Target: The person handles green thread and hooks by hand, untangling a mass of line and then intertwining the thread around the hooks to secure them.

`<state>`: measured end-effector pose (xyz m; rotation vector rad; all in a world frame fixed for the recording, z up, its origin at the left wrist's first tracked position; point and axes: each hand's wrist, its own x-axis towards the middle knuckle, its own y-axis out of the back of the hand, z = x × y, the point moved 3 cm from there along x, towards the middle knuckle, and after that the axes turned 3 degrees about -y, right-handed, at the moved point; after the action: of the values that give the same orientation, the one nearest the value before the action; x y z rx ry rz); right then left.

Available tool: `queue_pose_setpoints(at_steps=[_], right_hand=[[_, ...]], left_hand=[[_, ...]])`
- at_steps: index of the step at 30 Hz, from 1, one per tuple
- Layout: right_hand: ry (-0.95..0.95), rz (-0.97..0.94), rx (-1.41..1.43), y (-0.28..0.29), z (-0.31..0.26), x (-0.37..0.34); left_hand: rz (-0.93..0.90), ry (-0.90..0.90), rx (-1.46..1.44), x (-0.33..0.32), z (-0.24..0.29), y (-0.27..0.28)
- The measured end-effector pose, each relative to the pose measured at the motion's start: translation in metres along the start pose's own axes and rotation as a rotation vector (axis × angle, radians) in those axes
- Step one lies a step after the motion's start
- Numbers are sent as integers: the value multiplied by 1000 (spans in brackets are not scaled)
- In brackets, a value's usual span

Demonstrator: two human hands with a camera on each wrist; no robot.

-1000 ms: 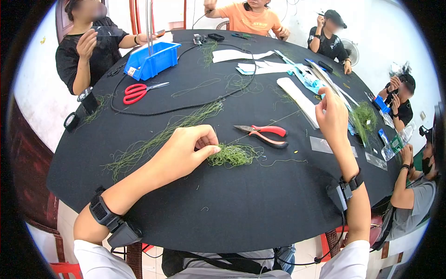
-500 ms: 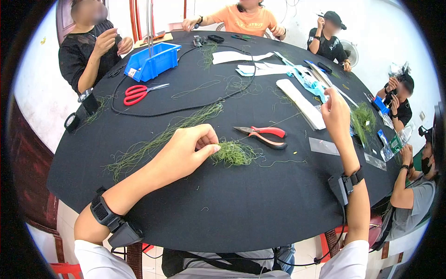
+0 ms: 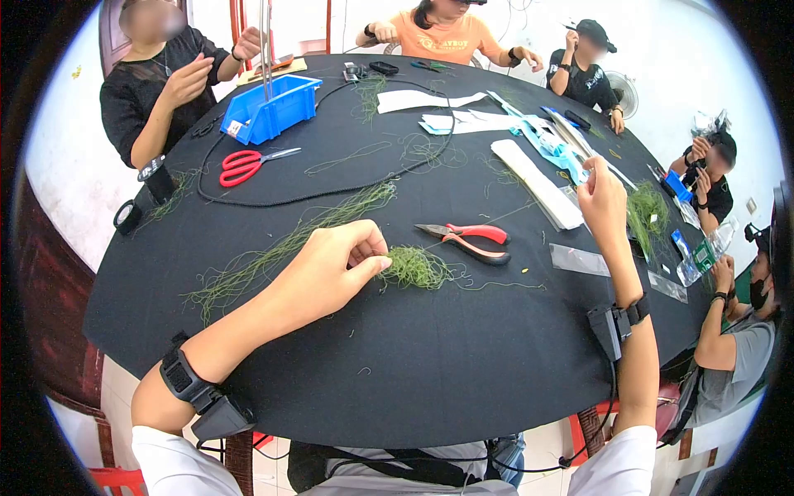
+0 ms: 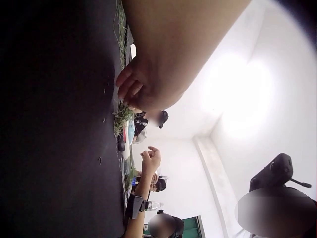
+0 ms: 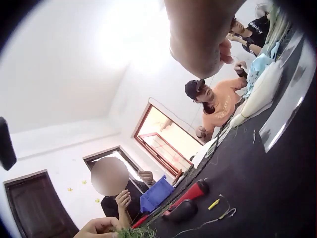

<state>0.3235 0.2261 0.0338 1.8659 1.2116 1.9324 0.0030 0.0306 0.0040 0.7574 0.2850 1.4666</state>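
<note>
- While the left hand (image 3: 343, 258) bent over the bench (image 3: 413, 364), its fingers were drawn narrow, thumb and forefinger pinching the left end of a clump of green strands (image 3: 420, 269).
- The clump lay on the black surface in front of the person, just beside the pliers (image 3: 485, 234), which had red and black handles.
- Raised to the right, the right hand (image 3: 605, 202) had its fingertips together; a thin strand (image 3: 514, 211) ran up from the clump past the pliers, and the fingers appeared to pinch its far end.
- A longer spread of green strands (image 3: 285, 240) stretched behind the left forearm.
- Beyond it lay red-handled scissors (image 3: 240, 168), near a blue bin (image 3: 285, 112) bearing a small white sticker (image 3: 235, 129) whose print was too small to read.
- Across the bench, a person wore an orange shirt (image 3: 451, 43) with lettering that seemed to read "PLAYBOY"; a smaller line beneath it was illegible.
- Pale writing on a black shirt (image 3: 590, 81) farther right could not be made out.
- A clear bottle at the right edge carried a green label (image 3: 705, 253), its wording too small to tell.
- White strips (image 3: 538, 183) lay left of the right hand.
</note>
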Motion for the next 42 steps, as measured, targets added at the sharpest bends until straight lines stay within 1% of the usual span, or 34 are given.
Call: queue_pose_setpoints(at_steps=[4, 7, 10, 16, 19, 20, 23, 26, 29, 30, 32, 34, 36, 38, 40, 42], right_hand=[[22, 41, -33, -2, 5, 0], [1, 24, -48, -4, 10, 0], [-19, 3, -64, -5, 13, 0], [-14, -18, -72, -9, 17, -3], [-9, -39, -76, -13, 20, -4], [-7, -50, -76, -15, 22, -4], [14, -192, -91, -27, 34, -9], [-5, -238, -170, -32, 41, -13], [69, -240, -254, -32, 46, -15], [108, -158, -235, -27, 38, -16], [187, 6, -194, -10, 2, -18], [206, -81, 132, 3, -45, -19], [202, -331, 570, 14, -102, -35], [264, -568, 808, 16, -142, -56], [221, -678, 1034, 10, -162, -69], [201, -721, 1137, 3, -167, -76]], left_hand=[[16, 15, -14, 0, 0, 0], [-11, 73, -138, 1, -5, 0], [-23, 60, -441, 4, -16, -6], [40, 200, -620, 2, -19, -5], [67, 238, -712, 2, -19, -6], [64, 249, -709, 2, -18, -7], [53, 263, -705, 1, -18, -7], [38, 257, -703, 2, -19, -7], [39, 267, -697, 2, -19, -7], [42, 271, -698, 2, -19, -8], [40, 283, -702, 2, -18, -8], [32, 301, -709, 2, -15, -8], [24, 307, -732, 1, -15, -10], [13, 311, -749, 1, -14, -10], [2, 319, -766, 1, -12, -10], [-24, 306, -775, 0, -8, -12]])
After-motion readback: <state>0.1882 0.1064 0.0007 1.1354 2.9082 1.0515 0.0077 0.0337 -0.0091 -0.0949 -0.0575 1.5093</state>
